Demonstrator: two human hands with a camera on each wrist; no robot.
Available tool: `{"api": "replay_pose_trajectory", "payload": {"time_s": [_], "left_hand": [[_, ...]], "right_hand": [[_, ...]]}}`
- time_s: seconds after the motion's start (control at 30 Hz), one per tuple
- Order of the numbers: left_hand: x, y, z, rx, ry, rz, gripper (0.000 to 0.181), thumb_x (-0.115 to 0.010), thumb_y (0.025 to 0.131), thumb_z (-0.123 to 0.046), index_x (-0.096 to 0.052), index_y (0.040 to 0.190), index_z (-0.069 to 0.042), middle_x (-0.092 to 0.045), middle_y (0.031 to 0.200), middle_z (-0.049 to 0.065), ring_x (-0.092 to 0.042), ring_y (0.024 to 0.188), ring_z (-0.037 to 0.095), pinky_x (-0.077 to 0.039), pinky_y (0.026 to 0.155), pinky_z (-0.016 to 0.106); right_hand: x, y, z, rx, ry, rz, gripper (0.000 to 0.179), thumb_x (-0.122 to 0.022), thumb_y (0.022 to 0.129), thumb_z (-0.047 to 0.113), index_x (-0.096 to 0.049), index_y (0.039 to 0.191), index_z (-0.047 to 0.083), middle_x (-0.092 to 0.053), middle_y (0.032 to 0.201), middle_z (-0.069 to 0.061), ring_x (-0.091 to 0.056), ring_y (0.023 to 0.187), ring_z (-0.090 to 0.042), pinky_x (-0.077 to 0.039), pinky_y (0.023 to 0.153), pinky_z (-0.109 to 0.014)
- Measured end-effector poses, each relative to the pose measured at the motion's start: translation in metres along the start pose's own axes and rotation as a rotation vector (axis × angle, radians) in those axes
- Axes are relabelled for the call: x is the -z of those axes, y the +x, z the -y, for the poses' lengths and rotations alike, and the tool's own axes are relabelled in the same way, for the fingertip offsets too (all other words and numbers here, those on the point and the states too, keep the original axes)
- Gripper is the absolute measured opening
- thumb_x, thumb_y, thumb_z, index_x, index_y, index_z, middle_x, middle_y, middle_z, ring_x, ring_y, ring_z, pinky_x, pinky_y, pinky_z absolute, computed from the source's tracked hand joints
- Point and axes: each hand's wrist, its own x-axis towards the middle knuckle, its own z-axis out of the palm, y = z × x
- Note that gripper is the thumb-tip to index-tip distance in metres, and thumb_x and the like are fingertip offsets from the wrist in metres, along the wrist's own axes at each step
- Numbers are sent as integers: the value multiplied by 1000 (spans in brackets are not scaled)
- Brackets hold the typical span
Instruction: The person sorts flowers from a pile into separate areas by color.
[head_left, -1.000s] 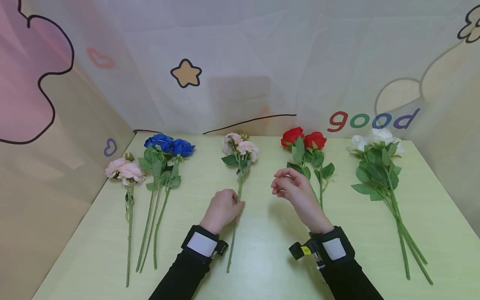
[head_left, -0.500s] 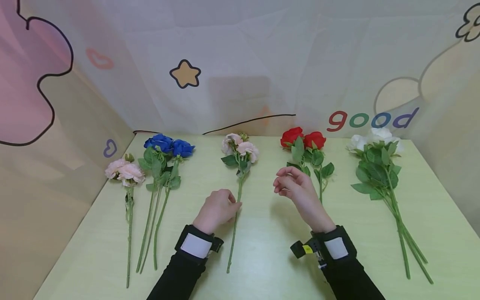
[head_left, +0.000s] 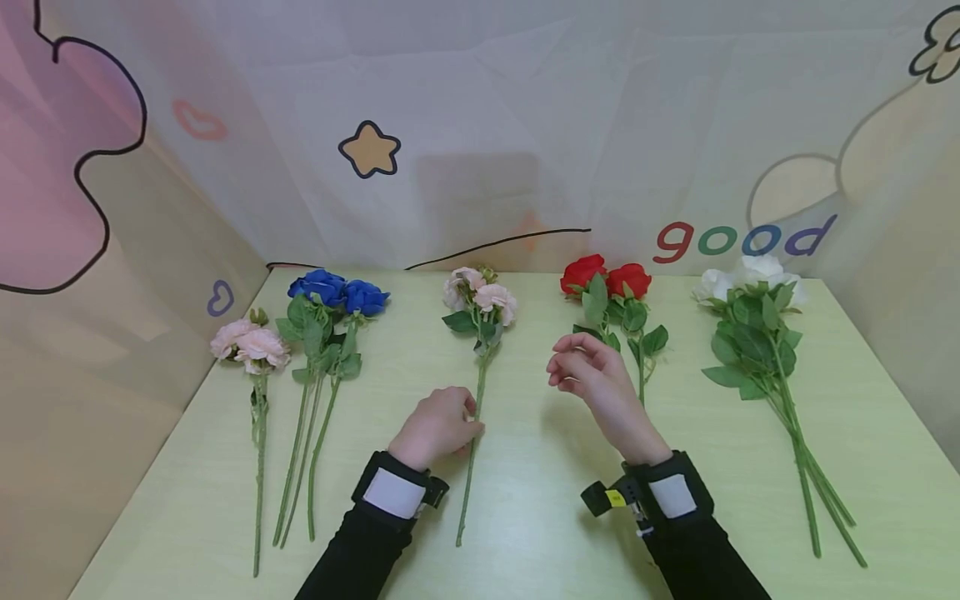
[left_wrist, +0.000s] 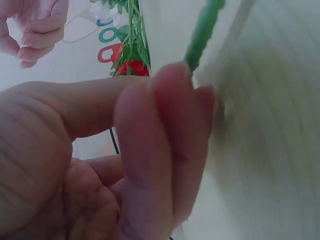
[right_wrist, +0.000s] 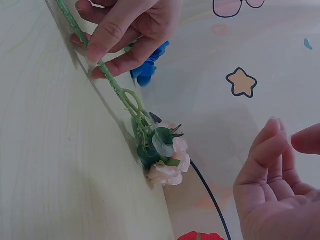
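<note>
In the middle of the table lies a pale pink artificial flower (head_left: 495,302), its blooms pointing to the back wall. My left hand (head_left: 435,427) pinches its green stem between thumb and fingers, about halfway down. The left wrist view shows the stem (left_wrist: 204,37) meeting those fingertips. My right hand (head_left: 600,396) hovers with loosely curled fingers and nothing in them. Beyond it lie red roses (head_left: 628,282), whose stems the right hand and forearm partly cover in the head view. In the right wrist view, thumb and fingers of the left hand (right_wrist: 132,32) straddle the stem.
On the left lie another pale pink flower (head_left: 258,346) and blue roses (head_left: 322,285) with several stems. White roses (head_left: 763,272) with crossed stems lie at the right. A printed cloth wall (head_left: 480,100) rises right behind the table (head_left: 540,500).
My left hand has shifted slightly left, then a little nearer to me along the stem. The flower's lower stem end has edged right. The right hand has barely moved.
</note>
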Motion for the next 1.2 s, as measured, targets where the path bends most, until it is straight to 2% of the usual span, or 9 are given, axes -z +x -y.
{"api": "replay_pose_trajectory", "payload": {"time_s": [0.13, 0.3, 0.77, 1.0, 1.2], "left_hand": [[-4, 1, -2, -26, 17, -9, 20, -64, 88, -17, -59, 100, -3, -60, 58, 2, -58, 48, 15, -42, 47, 27], [-10, 1, -5, -55, 19, -5, 20, -64, 88, -18, -59, 100, -4, -59, 55, 1, -55, 46, 15, -39, 46, 26], [-16, 5, -7, -68, 33, -20, 27, -63, 90, -24, -57, 110, -6, -55, 51, -1, -50, 42, 13, -36, 43, 25], [-18, 4, -9, -69, 20, -23, 28, -62, 91, -24, -57, 113, -8, -55, 52, 0, -50, 42, 14, -36, 42, 26], [-18, 4, -9, -74, 18, -24, 30, -61, 92, -26, -57, 117, -10, -54, 50, 0, -50, 41, 15, -36, 41, 27]], "right_hand": [[0, 0, 0, 2, 1, -2, 29, -49, 98, 14, -44, 116, -8, -58, 89, -9, -58, 77, -17, -52, 75, -25], [1, -1, 1, 4, 8, -6, 20, -50, 98, 13, -48, 111, -2, -59, 88, -8, -58, 77, -17, -53, 75, -25], [2, 0, 1, 7, 1, -9, 18, -50, 98, 14, -49, 109, 0, -58, 89, -10, -58, 77, -18, -52, 74, -24], [3, 0, 0, 7, 7, -9, 18, -50, 98, 13, -49, 109, -1, -58, 91, -15, -58, 77, -18, -52, 73, -24], [3, 0, -1, 19, -2, -7, 19, -50, 98, 14, -49, 109, -1, -58, 91, -13, -58, 78, -18, -52, 73, -24]]}}
